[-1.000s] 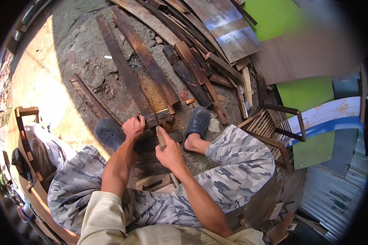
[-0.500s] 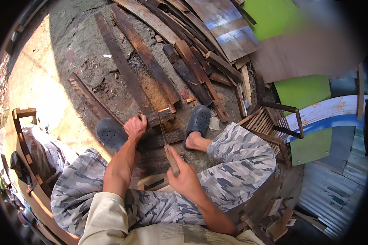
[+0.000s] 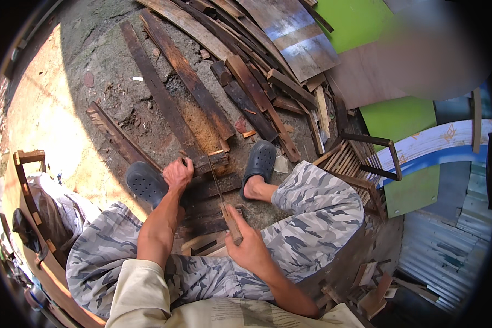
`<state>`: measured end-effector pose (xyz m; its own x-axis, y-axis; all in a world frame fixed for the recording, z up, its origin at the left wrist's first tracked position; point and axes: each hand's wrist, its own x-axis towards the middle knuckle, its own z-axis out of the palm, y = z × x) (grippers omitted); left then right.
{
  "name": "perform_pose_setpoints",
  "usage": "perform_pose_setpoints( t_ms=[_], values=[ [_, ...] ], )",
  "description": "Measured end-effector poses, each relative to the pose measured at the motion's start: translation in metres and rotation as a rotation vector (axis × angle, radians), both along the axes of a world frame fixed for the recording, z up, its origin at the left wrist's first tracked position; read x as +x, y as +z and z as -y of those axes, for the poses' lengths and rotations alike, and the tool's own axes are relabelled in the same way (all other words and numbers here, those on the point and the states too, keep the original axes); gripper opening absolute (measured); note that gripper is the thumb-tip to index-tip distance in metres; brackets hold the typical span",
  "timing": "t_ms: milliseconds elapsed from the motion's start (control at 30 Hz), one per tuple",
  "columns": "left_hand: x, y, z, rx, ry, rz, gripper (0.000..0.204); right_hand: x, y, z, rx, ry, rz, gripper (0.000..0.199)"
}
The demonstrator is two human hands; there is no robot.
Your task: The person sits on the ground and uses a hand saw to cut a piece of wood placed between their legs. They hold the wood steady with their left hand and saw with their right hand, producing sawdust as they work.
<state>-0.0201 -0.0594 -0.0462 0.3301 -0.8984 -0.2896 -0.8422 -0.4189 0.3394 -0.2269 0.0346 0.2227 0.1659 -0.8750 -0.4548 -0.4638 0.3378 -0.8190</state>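
My right hand (image 3: 248, 247) is wrapped round the wooden handle of a handsaw (image 3: 232, 225), low in the middle. Its thin blade points away from me and lies across the near end of a long dark plank (image 3: 159, 90). To the left of the blade, my left hand (image 3: 178, 173) is closed on the near end of that plank and presses on it. Under the plank end are dark wood blocks (image 3: 213, 186). A short bit of wood (image 3: 218, 159) shows just right of the blade. Sawdust (image 3: 202, 128) lies on the ground beyond.
My feet in dark clogs (image 3: 146, 183) flank the wood. Another plank (image 3: 188, 76) lies parallel to the right. Beyond it is a pile of loose boards (image 3: 246, 82). A slatted wooden frame (image 3: 361, 164) stands right, near corrugated metal sheets (image 3: 437, 257). A white sack (image 3: 65, 202) is at left.
My right hand has drawn the saw back a little toward me. My left hand stays on the plank end. The whole view has shifted slightly.
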Motion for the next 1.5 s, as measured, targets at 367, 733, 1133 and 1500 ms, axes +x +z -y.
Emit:
perform_pose_setpoints(
  t_ms=[367, 733, 1133, 1500],
  values=[
    [-0.003, 0.017, 0.010, 0.093, 0.052, -0.005, 0.052, -0.007, -0.016, -0.012, -0.018, 0.110, -0.003, 0.082],
    [0.008, 0.008, 0.028, 0.126, 0.229, -0.008, 0.062, -0.008, -0.020, 0.021, 0.044, 0.171, -0.075, 0.070],
    [0.014, 0.013, 0.021, 0.084, 0.043, -0.145, 0.060, -0.020, -0.003, 0.023, -0.005, 0.118, -0.038, 0.065],
    [0.015, 0.007, 0.028, 0.154, 0.141, -0.112, 0.055, 0.008, -0.040, 0.082, -0.052, 0.132, -0.144, 0.053]
  ],
)
